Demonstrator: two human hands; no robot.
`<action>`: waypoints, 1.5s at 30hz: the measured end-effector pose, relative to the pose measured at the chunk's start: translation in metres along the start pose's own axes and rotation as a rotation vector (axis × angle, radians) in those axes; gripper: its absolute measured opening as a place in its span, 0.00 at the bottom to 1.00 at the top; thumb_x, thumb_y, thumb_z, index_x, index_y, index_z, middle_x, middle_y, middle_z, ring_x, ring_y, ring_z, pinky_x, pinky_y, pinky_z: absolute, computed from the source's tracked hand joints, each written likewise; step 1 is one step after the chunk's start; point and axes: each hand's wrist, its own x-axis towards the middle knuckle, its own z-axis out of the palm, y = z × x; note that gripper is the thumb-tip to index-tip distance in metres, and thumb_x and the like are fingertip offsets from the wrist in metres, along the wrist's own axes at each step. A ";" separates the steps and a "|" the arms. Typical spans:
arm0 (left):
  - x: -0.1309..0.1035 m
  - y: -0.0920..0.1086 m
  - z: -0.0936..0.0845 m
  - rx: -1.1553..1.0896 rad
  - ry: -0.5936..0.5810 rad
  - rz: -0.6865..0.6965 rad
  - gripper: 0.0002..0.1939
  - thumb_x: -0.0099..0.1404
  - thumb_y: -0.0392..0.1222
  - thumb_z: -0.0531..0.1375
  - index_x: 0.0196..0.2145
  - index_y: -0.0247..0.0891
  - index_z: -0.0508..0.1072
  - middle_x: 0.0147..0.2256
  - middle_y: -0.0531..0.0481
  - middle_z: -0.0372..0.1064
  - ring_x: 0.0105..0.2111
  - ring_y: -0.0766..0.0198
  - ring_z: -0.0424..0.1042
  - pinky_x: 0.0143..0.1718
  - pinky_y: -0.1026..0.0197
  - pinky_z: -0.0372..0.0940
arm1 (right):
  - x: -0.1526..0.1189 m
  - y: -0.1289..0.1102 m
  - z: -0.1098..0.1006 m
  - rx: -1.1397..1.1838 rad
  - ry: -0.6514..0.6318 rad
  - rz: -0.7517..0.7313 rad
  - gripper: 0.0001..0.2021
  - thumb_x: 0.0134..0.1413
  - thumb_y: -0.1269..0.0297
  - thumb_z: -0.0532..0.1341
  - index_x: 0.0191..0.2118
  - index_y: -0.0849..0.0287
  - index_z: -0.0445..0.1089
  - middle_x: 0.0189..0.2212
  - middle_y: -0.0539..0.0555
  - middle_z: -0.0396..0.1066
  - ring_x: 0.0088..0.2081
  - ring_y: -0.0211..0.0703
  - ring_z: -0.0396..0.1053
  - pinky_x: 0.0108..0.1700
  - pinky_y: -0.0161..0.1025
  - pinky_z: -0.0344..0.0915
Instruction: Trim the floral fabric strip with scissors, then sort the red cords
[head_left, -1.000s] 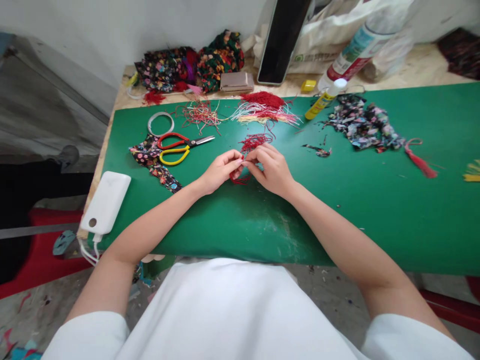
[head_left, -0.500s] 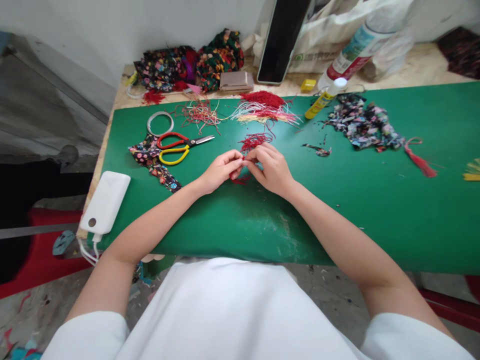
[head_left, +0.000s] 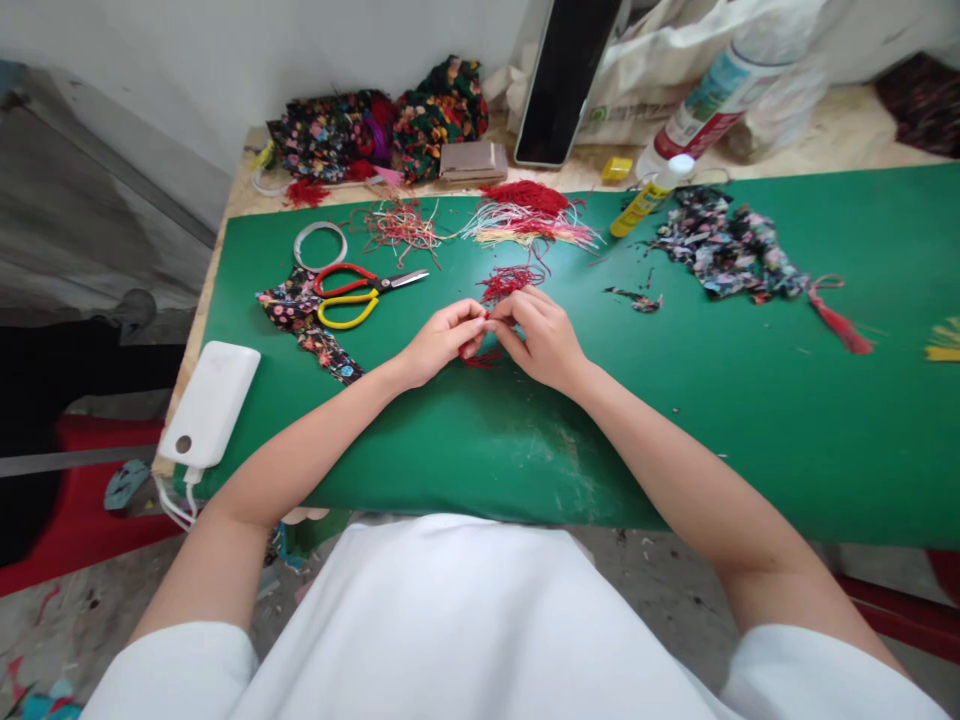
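Observation:
Over the green mat (head_left: pixel 420 450), my two hands meet with their fingertips together. My left hand (head_left: pixel 444 342) is closed in a pinch on a red tassel (head_left: pixel 481 359), whose strands hang out below the fingers. My right hand (head_left: pixel 544 338) pinches at the tassel's top, touching the left fingertips; the small part between them is mostly hidden. Just beyond lies a heap of dark red cords (head_left: pixel 511 282), partly covered by the right hand. To the left, scissors (head_left: pixel 367 295) with red and yellow handles rest partly on a strip of floral cloth (head_left: pixel 307 325).
Behind are bundles of red and white threads (head_left: pixel 529 215), loose cords (head_left: pixel 401 225), a glue stick (head_left: pixel 649 198) and a leaning phone (head_left: pixel 562 85). Floral scraps (head_left: pixel 727 245) and a finished pink-red tassel (head_left: pixel 840 318) lie right. A white power bank (head_left: pixel 212 405) sits at the left edge.

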 end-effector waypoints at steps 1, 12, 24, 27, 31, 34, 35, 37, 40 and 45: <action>0.000 0.000 0.000 -0.002 0.001 0.001 0.10 0.68 0.36 0.61 0.31 0.37 0.63 0.20 0.61 0.60 0.19 0.76 0.59 0.24 0.69 0.54 | 0.000 0.000 0.000 -0.003 -0.003 0.001 0.11 0.72 0.58 0.56 0.35 0.53 0.63 0.29 0.52 0.69 0.32 0.45 0.64 0.36 0.43 0.64; 0.000 0.001 0.000 0.001 -0.001 -0.009 0.09 0.67 0.36 0.61 0.30 0.37 0.64 0.21 0.61 0.60 0.19 0.76 0.59 0.24 0.69 0.54 | 0.000 0.000 0.001 0.016 -0.009 0.014 0.11 0.72 0.59 0.56 0.35 0.53 0.62 0.28 0.52 0.69 0.32 0.45 0.64 0.36 0.43 0.64; 0.000 0.001 0.000 -0.003 0.000 -0.009 0.09 0.67 0.35 0.60 0.30 0.37 0.64 0.20 0.60 0.60 0.19 0.76 0.59 0.24 0.69 0.55 | 0.000 0.000 0.002 0.074 -0.031 0.043 0.10 0.71 0.59 0.55 0.35 0.53 0.61 0.29 0.52 0.69 0.33 0.46 0.65 0.37 0.43 0.64; 0.000 0.000 0.000 0.003 -0.006 -0.009 0.10 0.67 0.37 0.61 0.30 0.37 0.63 0.20 0.60 0.60 0.19 0.76 0.59 0.24 0.69 0.55 | 0.000 0.000 0.002 0.098 -0.043 0.075 0.10 0.71 0.60 0.55 0.34 0.53 0.61 0.29 0.52 0.68 0.33 0.45 0.66 0.37 0.42 0.64; 0.000 0.000 -0.001 0.011 -0.009 -0.008 0.12 0.66 0.38 0.63 0.30 0.37 0.63 0.21 0.61 0.60 0.19 0.76 0.59 0.24 0.69 0.55 | 0.000 -0.001 0.002 0.141 -0.055 0.121 0.11 0.71 0.59 0.56 0.34 0.53 0.60 0.29 0.51 0.69 0.31 0.43 0.66 0.35 0.40 0.63; 0.000 0.000 -0.001 0.015 -0.008 -0.006 0.13 0.66 0.39 0.64 0.29 0.37 0.63 0.21 0.61 0.60 0.19 0.76 0.58 0.24 0.69 0.54 | 0.000 -0.001 0.002 0.184 -0.061 0.156 0.12 0.71 0.58 0.56 0.33 0.54 0.60 0.28 0.50 0.69 0.29 0.40 0.65 0.33 0.38 0.62; 0.000 0.001 -0.001 0.016 -0.010 -0.006 0.13 0.66 0.40 0.64 0.29 0.37 0.63 0.21 0.61 0.60 0.19 0.76 0.59 0.24 0.69 0.54 | 0.001 -0.001 0.002 0.200 -0.061 0.169 0.12 0.71 0.58 0.56 0.33 0.54 0.61 0.28 0.50 0.69 0.28 0.40 0.64 0.33 0.38 0.62; 0.000 0.001 0.000 0.015 -0.015 -0.004 0.13 0.66 0.39 0.64 0.29 0.37 0.63 0.21 0.61 0.60 0.19 0.77 0.59 0.24 0.69 0.55 | 0.002 -0.001 0.003 0.233 -0.063 0.191 0.13 0.71 0.57 0.56 0.33 0.54 0.61 0.27 0.49 0.69 0.27 0.38 0.63 0.31 0.37 0.61; 0.000 0.001 0.000 0.005 -0.018 0.000 0.11 0.67 0.37 0.62 0.29 0.36 0.63 0.21 0.60 0.60 0.19 0.77 0.58 0.23 0.69 0.54 | 0.002 -0.001 0.003 0.283 -0.071 0.219 0.13 0.70 0.56 0.56 0.32 0.55 0.62 0.26 0.48 0.68 0.25 0.37 0.61 0.30 0.35 0.60; 0.000 -0.001 -0.001 0.002 -0.023 0.000 0.11 0.67 0.38 0.62 0.29 0.36 0.64 0.21 0.60 0.60 0.19 0.77 0.59 0.23 0.69 0.54 | 0.002 -0.002 0.002 0.322 -0.094 0.259 0.13 0.69 0.57 0.56 0.33 0.56 0.64 0.25 0.48 0.69 0.26 0.36 0.62 0.30 0.35 0.60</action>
